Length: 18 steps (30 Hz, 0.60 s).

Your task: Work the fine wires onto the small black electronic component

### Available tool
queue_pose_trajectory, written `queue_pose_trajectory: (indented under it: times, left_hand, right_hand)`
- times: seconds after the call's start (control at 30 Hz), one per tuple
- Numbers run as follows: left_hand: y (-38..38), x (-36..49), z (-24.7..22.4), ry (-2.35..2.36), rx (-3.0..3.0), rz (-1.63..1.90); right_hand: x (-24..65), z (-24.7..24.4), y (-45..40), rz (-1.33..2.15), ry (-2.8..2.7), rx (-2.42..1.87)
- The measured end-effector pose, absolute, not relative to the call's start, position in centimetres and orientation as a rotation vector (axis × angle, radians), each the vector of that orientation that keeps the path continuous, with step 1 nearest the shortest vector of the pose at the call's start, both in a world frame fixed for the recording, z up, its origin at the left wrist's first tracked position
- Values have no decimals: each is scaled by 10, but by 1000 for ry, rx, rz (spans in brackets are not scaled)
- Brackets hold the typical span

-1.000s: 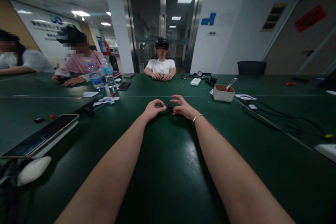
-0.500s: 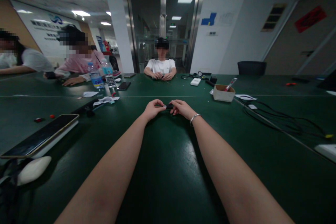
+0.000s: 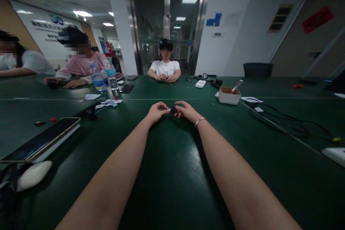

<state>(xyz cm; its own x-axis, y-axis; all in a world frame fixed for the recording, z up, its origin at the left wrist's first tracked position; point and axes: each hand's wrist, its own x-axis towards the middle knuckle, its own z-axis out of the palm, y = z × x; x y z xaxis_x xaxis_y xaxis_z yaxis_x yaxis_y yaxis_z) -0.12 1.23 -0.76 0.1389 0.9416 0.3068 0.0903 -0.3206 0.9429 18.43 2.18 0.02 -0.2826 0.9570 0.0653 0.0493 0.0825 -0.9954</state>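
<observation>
A small black object with a silver end (image 3: 173, 110) is held between my two hands, just above or on the green table. It is too small to tell its kind. My left hand (image 3: 157, 112) pinches the silver end between thumb and fingers. At the black end, my right hand (image 3: 187, 111) has its thumb and curled fingers against the object, its index finger slightly raised. A silver bracelet (image 3: 199, 122) circles my right wrist.
A phone on a white box (image 3: 44, 139) and a white mouse-shaped item (image 3: 35, 175) lie at left. Water bottles (image 3: 98, 78) stand beyond. At right are a small open box (image 3: 229, 95) and black cables (image 3: 285, 120). A person (image 3: 165, 68) sits opposite; others sit at left.
My right index finger has lifted a little off the small black object, showing more of it. My left hand stays in place. The person in pink at left has shifted a hand holding something dark.
</observation>
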Motion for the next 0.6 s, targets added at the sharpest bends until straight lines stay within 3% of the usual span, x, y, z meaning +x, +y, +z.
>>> queue_pose_trajectory:
  times: [0.6]
  left_hand:
    - [13, -2, -7, 1021, 1576, 1323]
  right_hand:
    - [189, -2, 22, 1310, -1490, -944]
